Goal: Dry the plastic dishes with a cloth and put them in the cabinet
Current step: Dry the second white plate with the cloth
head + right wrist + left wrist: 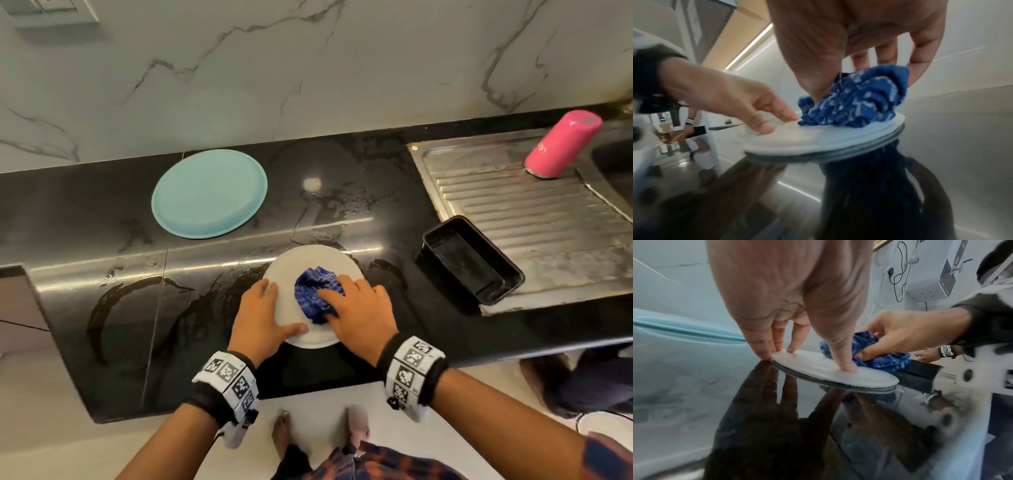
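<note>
A white plastic plate (308, 260) (838, 378) (818, 139) lies on the wet black counter near its front edge. My left hand (287, 306) (812, 360) (777, 123) steadies it: straight fingertips sit at the left rim and the thumb presses on top. My right hand (329, 301) (879, 345) (859, 78) grips a bunched blue patterned cloth (313, 287) (890, 360) (855, 104) and holds it down on the plate's right half. A teal plate (209, 193) (684, 331) lies further back on the left.
A black rectangular plastic tray (469, 260) sits right of the white plate, by the steel drainboard (513, 212). A pink cup (561, 144) stands upside down at the drainboard's far end. Water streaks cover the counter (137, 291). The marble wall rises behind.
</note>
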The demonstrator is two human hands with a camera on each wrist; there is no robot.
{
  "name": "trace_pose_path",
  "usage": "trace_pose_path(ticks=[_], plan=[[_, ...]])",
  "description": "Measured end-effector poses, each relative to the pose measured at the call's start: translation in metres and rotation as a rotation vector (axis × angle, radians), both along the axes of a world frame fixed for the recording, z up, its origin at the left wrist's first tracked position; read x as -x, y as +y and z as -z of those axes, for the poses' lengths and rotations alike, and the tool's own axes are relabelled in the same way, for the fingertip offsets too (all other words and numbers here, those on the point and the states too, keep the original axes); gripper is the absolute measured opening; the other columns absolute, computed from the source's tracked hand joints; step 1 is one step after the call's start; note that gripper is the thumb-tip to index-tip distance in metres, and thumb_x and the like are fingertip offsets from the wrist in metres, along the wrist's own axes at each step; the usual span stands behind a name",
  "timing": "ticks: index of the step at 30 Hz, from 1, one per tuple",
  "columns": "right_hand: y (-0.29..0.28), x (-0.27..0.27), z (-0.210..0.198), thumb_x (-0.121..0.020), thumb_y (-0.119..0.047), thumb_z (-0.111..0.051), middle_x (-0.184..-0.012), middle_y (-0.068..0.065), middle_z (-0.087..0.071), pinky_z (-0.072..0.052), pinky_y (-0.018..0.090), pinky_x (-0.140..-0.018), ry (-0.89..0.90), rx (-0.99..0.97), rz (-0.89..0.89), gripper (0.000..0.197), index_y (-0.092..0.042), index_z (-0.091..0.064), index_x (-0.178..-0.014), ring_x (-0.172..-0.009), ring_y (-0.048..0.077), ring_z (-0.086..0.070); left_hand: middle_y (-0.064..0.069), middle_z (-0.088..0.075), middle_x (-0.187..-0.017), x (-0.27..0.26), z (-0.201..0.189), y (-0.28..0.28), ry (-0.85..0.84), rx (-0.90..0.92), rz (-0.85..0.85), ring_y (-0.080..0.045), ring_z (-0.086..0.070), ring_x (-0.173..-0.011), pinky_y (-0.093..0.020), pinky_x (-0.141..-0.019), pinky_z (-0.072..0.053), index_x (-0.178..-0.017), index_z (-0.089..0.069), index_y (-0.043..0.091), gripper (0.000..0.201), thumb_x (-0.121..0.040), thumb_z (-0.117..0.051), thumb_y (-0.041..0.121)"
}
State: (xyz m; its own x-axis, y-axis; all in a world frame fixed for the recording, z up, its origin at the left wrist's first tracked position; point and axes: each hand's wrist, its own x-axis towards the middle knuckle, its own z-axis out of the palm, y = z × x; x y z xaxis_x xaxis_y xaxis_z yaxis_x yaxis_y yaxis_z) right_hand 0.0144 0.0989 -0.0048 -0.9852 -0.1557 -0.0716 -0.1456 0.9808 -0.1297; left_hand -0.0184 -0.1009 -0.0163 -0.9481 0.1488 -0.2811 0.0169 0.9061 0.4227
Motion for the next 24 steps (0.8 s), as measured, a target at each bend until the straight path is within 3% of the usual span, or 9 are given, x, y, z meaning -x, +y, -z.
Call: trace_pose_path(ticks=[4, 10, 13, 16, 20, 22, 24], plan=[[0.016, 0.038, -0.009, -0.093, -0.039, -0.053, -0.123, 0.000, -0.058, -0.040, 0.043, -0.088, -0.060, -0.019, 0.078, 0.034, -0.037, -0.060, -0.126, -0.110, 0.029, -0.055, -0.005, -0.014, -0.163, -0.004, 0.001, 0.005, -0.017, -0.043, 0.000, -0.022, -0.013, -0.148, -0.031, -0.119, -0.017, -0.155, -0.022, 0.011, 0.108, -0.075, -0.076, 0.059], [-0.013, 0.100, -0.011, -0.091, -0.034, -0.057, -0.113, 0.002, -0.056, -0.042, 0.037, -0.082, -0.080, 0.018, 0.111, 0.029, -0.030, -0.065, -0.119, -0.106, 0.028, -0.053, -0.005, -0.008, -0.165, -0.001, 0.003, 0.000, -0.017, -0.082, -0.014, -0.020, -0.008, -0.150, -0.029, -0.120, -0.013, -0.157, -0.016, 0.010, 0.107, -0.079, -0.073, 0.058], [-0.035, 0.091, -0.014, -0.092, -0.035, -0.056, -0.115, 0.000, -0.055, -0.044, 0.037, -0.084, -0.077, 0.016, 0.048, 0.027, -0.030, -0.066, -0.117, -0.105, 0.025, -0.053, -0.005, -0.014, -0.163, -0.002, 0.003, -0.001, 0.016, -0.084, -0.004, -0.020, -0.013, -0.148, -0.027, -0.118, -0.015, -0.156, -0.018, 0.010, 0.105, -0.079, -0.072, 0.058], [-0.041, 0.053, -0.019, -0.092, -0.034, -0.057, -0.122, -0.001, -0.052, -0.042, 0.035, -0.081, -0.135, 0.067, -0.024, 0.033, -0.033, -0.064, -0.124, -0.105, 0.025, -0.051, -0.003, -0.031, -0.154, -0.003, 0.002, -0.001, 0.084, -0.177, 0.022, -0.020, -0.025, -0.141, -0.022, -0.114, -0.018, -0.150, -0.034, 0.017, 0.093, -0.076, -0.078, 0.052], [-0.009, 0.016, -0.028, -0.090, -0.041, -0.056, -0.121, -0.003, -0.050, -0.045, 0.032, -0.072, -0.210, 0.020, 0.033, 0.036, -0.037, -0.061, -0.125, -0.104, 0.024, -0.056, -0.007, -0.009, -0.164, -0.004, 0.002, -0.002, 0.042, -0.112, 0.043, -0.021, -0.011, -0.149, -0.024, -0.119, -0.010, -0.156, -0.015, 0.006, 0.106, -0.081, -0.072, 0.055], [0.008, 0.027, -0.029, -0.090, -0.039, -0.055, -0.115, -0.003, -0.052, -0.040, 0.030, -0.068, -0.183, -0.021, 0.129, 0.031, -0.036, -0.063, -0.120, -0.102, 0.025, -0.058, -0.005, -0.005, -0.165, -0.003, 0.003, -0.002, 0.015, -0.119, 0.036, -0.020, -0.008, -0.149, -0.026, -0.119, -0.011, -0.156, -0.012, 0.008, 0.106, -0.082, -0.071, 0.055], [0.014, 0.053, -0.030, -0.092, -0.035, -0.055, -0.111, -0.001, -0.053, -0.041, 0.032, -0.070, -0.144, -0.030, 0.230, 0.027, -0.035, -0.063, -0.117, -0.102, 0.027, -0.059, -0.004, -0.003, -0.165, -0.003, 0.001, -0.002, 0.000, -0.131, 0.048, -0.020, -0.007, -0.150, -0.028, -0.120, -0.012, -0.157, -0.011, 0.009, 0.106, -0.082, -0.071, 0.055]])
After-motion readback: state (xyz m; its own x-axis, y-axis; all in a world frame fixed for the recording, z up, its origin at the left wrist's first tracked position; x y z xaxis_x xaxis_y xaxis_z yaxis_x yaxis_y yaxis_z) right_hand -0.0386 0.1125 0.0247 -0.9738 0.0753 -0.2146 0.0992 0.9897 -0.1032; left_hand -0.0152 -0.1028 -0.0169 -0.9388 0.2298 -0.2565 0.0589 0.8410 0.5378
